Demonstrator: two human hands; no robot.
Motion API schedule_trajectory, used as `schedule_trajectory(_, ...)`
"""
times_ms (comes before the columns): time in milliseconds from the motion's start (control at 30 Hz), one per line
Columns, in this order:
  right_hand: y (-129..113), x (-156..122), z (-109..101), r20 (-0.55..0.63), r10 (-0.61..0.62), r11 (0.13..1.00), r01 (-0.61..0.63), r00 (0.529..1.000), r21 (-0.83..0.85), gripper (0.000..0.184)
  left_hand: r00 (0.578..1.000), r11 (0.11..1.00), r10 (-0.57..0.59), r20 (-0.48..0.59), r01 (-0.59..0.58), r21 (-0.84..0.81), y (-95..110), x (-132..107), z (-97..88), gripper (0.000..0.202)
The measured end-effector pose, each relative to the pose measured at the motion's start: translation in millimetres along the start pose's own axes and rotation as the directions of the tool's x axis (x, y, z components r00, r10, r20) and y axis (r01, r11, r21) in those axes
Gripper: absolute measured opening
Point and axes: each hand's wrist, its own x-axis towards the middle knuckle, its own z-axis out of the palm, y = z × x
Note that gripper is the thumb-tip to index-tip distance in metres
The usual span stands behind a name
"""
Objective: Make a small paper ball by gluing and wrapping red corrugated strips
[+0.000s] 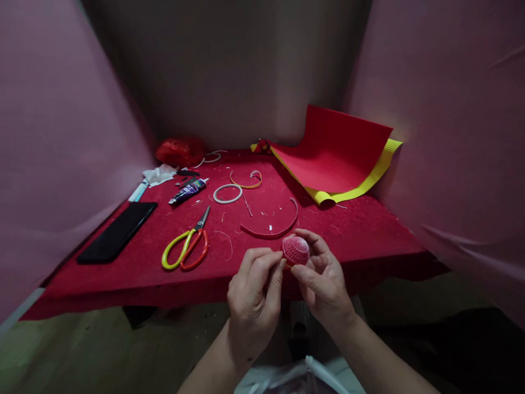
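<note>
Right hand (324, 279) part-curled, thumb at the near side and fingers behind, holding a coiled-strip dome (296, 250) by its right side. Left hand (256, 284) nearly closed, thumb and index tips pinched on the dome's left rim.

Surroundings, by size. Table under a red cloth (361, 235); the dome is held above its near edge. Red sheet (340, 153) lying over a yellow corrugated sheet (385, 164), far right, well apart from both hands. Scissors (194, 246) off to the left, blades pointing away. Curved red strip (270, 236) on the cloth, just beyond the hands.

Key relation: dome sits between the two sets of fingertips, to the right of the left hand and to the left of the right. Both touch it; the right covers more. Round form, no long axis; crown upward, pale at upper right. Judgement: left pinch at the rim is the working contact, right hand the support.
</note>
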Motion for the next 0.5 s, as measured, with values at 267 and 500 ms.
schedule_trajectory(267, -0.4, -1.6, -1.1, 0.036, -0.010, 1.000, 0.011, 0.999, -0.018, 0.042, 1.000, 1.000, -0.017, 0.015, 0.017, -0.023, -0.4, -1.9, -1.6, 0.022)
schedule_trajectory(500, 1.1, -1.3, -3.5, 0.038, -0.001, 1.000, 0.002, 0.999, -0.024, 0.044, 0.998, 0.994, -0.057, -0.001, 0.057, -0.095, 3.4, 2.2, -1.8, 0.020)
